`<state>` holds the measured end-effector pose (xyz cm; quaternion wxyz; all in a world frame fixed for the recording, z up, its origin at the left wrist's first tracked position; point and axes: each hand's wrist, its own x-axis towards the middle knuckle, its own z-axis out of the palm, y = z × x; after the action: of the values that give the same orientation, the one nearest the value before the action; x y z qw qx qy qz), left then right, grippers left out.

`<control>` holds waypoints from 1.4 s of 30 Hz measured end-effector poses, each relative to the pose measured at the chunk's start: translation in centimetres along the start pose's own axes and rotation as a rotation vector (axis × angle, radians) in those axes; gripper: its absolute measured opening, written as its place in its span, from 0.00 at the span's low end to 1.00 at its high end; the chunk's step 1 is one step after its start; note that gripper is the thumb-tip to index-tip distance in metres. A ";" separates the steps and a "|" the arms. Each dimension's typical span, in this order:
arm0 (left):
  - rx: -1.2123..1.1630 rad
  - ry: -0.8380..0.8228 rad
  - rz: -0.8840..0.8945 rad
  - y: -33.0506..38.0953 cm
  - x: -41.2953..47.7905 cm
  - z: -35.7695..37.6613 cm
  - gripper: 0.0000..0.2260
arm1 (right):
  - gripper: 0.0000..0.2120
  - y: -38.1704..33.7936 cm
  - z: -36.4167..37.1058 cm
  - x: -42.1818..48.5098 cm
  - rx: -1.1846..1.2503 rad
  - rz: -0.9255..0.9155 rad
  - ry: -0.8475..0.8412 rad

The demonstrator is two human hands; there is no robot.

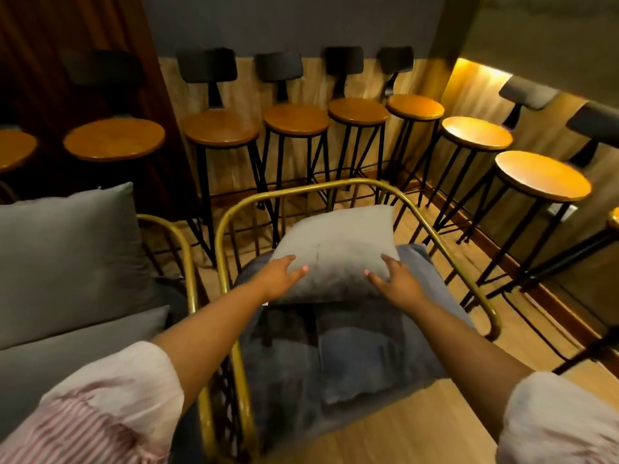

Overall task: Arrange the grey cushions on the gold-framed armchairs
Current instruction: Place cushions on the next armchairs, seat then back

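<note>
One head-worn view — wide and steep
It looks forward and down, close over the gold-framed armchair [321, 185], with the row of bar stools [296, 119] farther off behind it.

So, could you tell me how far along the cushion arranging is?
Done: the left armchair has its grey back cushion upright. In hand: the left hand and right hand press the light grey cushion on the middle armchair. Left: settling it against the backrest.
</note>
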<state>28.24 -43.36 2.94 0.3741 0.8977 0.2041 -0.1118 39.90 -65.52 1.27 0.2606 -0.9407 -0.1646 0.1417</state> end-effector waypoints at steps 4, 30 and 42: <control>-0.005 0.004 -0.020 0.8 3.6 1.0 0.29 | 0.34 1.9 -0.7 4.6 0.021 0.075 -0.010; -0.626 -0.142 -0.517 -11.4 34.5 2.2 0.42 | 0.51 8.8 7.8 31.3 0.273 0.679 0.062; -0.815 -0.071 -0.421 -11.5 31.6 3.6 0.46 | 0.51 10.1 7.3 28.8 0.365 0.592 0.094</control>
<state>51.08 -29.70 -17.88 0.6724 0.6120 0.3965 -0.1268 65.85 -59.43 -15.37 0.3792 -0.8911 0.1555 0.1949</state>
